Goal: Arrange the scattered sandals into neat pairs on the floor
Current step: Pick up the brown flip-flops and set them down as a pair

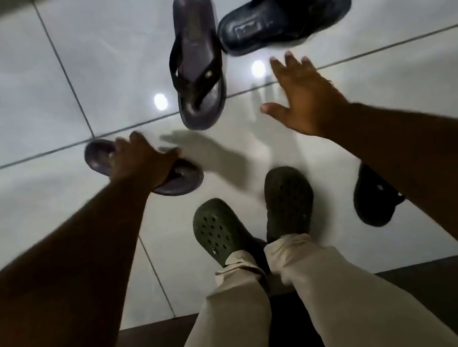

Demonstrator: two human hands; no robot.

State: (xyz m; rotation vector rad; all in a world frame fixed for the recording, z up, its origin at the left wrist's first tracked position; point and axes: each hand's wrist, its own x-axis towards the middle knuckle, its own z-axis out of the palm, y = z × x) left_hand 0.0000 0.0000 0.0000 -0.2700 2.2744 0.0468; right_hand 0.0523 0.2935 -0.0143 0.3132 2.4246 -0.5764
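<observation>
Head cam: left hand (140,160) grips purple sandal (98,159); right hand (304,97) spread.

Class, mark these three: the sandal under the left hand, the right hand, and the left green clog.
purple sandal (96,159), head view, exposed heel end
right hand (308,99), head view, back of hand
left green clog (216,231), head view, perforated top

Glossy tiled floor (12,97): four dark sandals scattered — (196,57), (284,12), (372,197), (98,159)
</observation>
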